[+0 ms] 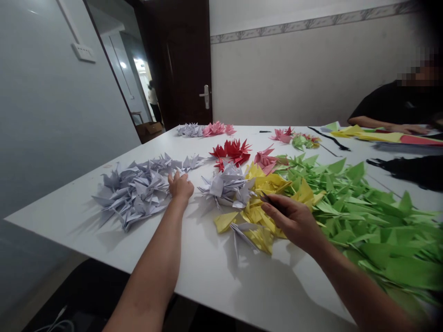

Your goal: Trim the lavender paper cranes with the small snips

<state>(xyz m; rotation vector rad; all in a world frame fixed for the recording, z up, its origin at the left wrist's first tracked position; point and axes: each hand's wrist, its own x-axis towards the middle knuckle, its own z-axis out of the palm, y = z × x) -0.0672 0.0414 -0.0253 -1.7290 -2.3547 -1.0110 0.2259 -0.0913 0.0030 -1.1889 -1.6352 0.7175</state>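
Note:
My left hand [181, 186] reaches to the right edge of a pile of pale lilac folded paper cranes [138, 191]. Its fingers are curled, and the fingertips touch the paper; what they pinch, if anything, is hidden. Over a heap of yellow paper cranes [258, 214], my right hand [292, 219] is closed around a small dark pointed tool [268, 198], mostly covered by the fingers. A smaller lilac cluster [226, 186] lies between the hands. One lilac crane [244, 237] rests against the yellow paper near me.
Green paper cranes [374, 221] spread across the right side of the white table [207, 272]. Red cranes [231, 153] and pink cranes [217, 129] lie farther back. Black cords [330, 138] and a black bundle [411, 170] lie at right. Another person [391, 103] sits at the far right.

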